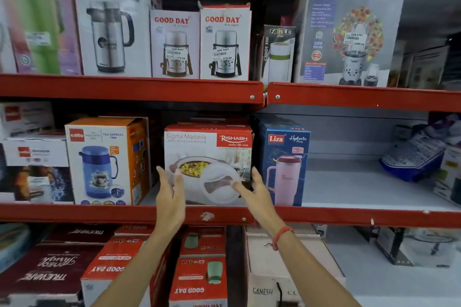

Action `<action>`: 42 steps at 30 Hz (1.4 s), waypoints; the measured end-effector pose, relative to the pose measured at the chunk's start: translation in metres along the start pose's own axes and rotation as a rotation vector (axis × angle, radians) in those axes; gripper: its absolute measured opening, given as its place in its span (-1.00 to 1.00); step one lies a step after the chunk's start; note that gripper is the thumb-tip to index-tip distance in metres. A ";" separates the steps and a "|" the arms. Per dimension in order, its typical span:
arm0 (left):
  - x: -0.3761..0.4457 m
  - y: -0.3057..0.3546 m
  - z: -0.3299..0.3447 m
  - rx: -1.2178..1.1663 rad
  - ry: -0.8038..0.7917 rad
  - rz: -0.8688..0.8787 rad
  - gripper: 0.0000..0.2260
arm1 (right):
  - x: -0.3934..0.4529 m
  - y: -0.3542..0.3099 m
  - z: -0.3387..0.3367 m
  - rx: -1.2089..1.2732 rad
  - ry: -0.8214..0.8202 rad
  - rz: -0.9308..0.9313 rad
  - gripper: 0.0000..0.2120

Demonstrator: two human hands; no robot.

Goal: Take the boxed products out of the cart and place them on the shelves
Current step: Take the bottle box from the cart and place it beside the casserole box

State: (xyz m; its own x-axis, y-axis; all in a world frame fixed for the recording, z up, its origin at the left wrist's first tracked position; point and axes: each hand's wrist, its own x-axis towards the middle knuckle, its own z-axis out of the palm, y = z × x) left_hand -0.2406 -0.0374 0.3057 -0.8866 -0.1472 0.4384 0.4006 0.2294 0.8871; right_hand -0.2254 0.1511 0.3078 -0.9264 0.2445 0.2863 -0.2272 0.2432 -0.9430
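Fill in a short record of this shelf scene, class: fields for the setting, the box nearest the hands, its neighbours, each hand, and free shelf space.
setting: red metal shelving stocked with boxed kitchenware
box nearest hands: red-and-white Rishabh casserole carton, upright on the middle shelf
left neighbour: orange-and-white Cello jug carton
right neighbour: blue Liza tumbler carton
left hand: open, by the carton's left edge
right hand: open, by its right edge
free space: bare white shelf board right of the Liza carton
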 end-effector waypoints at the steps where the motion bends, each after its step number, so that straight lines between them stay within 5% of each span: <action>1: 0.001 -0.003 -0.006 -0.011 -0.016 -0.028 -0.33 | -0.001 0.003 0.003 -0.008 -0.001 0.016 -0.16; 14: 0.011 -0.013 -0.024 -0.020 -0.082 -0.123 -0.25 | -0.003 -0.004 0.003 -0.106 0.050 -0.011 -0.18; 19: -0.012 0.009 0.004 0.026 0.083 0.275 -0.60 | -0.010 -0.010 -0.019 -0.063 0.498 -0.260 -0.61; 21: -0.021 0.022 0.030 -0.014 -0.035 0.328 -0.72 | -0.009 -0.010 -0.035 -0.076 0.651 -0.308 -0.67; 23: -0.031 0.036 0.062 -0.079 -0.259 0.236 -0.62 | -0.006 -0.008 -0.051 -0.074 0.714 -0.288 -0.59; 27: -0.039 0.044 0.116 -0.205 -0.530 -0.045 -0.43 | -0.003 0.006 -0.073 -0.050 0.577 -0.122 -0.38; 30: -0.039 0.045 0.130 -0.241 -0.604 -0.150 -0.24 | -0.004 0.016 -0.082 0.048 0.383 -0.050 -0.43; 38: -0.041 0.046 0.130 -0.227 -0.616 -0.152 -0.10 | -0.005 0.020 -0.101 -0.015 0.288 -0.026 -0.51; 42: -0.047 0.026 0.102 -0.330 -0.533 -0.047 -0.23 | -0.026 0.020 -0.088 -0.117 0.445 -0.069 -0.38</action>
State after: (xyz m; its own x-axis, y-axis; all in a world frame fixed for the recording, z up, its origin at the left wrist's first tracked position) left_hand -0.2120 0.0733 0.2935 -0.8646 0.3693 0.3409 0.3330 -0.0870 0.9389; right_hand -0.1798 0.2319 0.2963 -0.6857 0.5965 0.4171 -0.2249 0.3714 -0.9008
